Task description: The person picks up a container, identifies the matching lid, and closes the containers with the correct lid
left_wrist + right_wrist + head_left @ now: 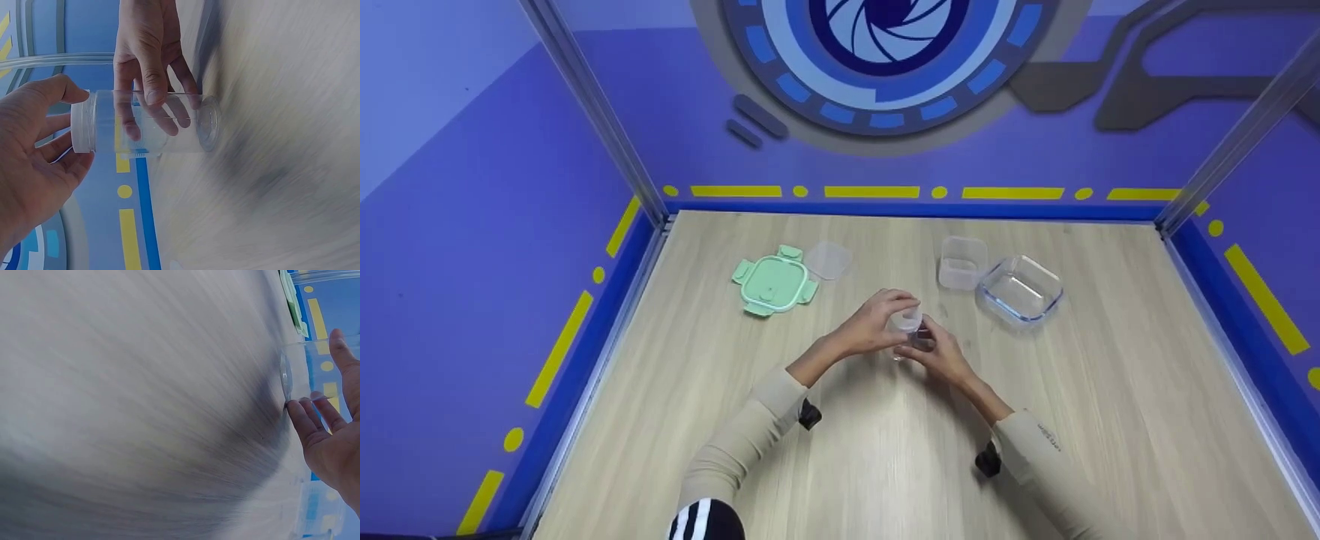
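Purple walls with yellow dashes enclose the pale wooden table, and from my distant screen I see the clear jar roughly upright near the table's middle, though I cannot tell whether its base touches down. The left hand holds the white cap with thumb and fingers curled round it, and the right hand holds the jar's body the same way, each parted only to that width; beyond lie a green lid, a clear cover, a plastic tub and a glass dish
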A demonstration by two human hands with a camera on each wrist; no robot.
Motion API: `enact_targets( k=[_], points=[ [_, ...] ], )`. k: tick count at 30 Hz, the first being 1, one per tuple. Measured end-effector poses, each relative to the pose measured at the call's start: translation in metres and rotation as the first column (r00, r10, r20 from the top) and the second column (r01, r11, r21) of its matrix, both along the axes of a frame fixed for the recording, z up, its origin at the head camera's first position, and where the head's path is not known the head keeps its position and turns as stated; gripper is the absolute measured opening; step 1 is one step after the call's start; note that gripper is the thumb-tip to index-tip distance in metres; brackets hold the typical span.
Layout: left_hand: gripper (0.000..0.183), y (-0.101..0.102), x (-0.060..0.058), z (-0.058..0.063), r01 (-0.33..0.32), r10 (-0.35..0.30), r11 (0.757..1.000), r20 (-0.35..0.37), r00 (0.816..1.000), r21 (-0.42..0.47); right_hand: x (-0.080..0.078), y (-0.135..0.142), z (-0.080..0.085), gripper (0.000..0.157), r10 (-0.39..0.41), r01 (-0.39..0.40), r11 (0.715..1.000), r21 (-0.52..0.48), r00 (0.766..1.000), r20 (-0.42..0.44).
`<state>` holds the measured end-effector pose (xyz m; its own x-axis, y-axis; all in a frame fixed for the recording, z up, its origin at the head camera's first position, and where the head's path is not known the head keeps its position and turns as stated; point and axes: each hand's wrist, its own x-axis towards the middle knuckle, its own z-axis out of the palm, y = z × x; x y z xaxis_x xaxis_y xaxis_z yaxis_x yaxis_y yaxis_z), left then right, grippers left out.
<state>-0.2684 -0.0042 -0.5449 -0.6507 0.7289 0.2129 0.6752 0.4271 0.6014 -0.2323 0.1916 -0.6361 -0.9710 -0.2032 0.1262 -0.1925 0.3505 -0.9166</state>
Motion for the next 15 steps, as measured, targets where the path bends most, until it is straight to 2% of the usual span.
enact_targets(
  k=[7, 15],
  points=[
    [0.056, 0.000, 0.000, 0.000, -0.011, 0.011, 1.000, 0.000, 1.000, 0.011, 0.003, -0.005, 0.002, 0.059, -0.033, 0.033, 0.999, -0.012, 0.999, -0.018],
    [0.056, -0.001, -0.002, 0.000, -0.004, 0.005, 1.000, -0.012, 1.000, 0.022, 0.016, -0.009, 0.034, 0.059, 0.013, -0.013, 0.999, -0.045, 1.000, -0.003]
  ],
)
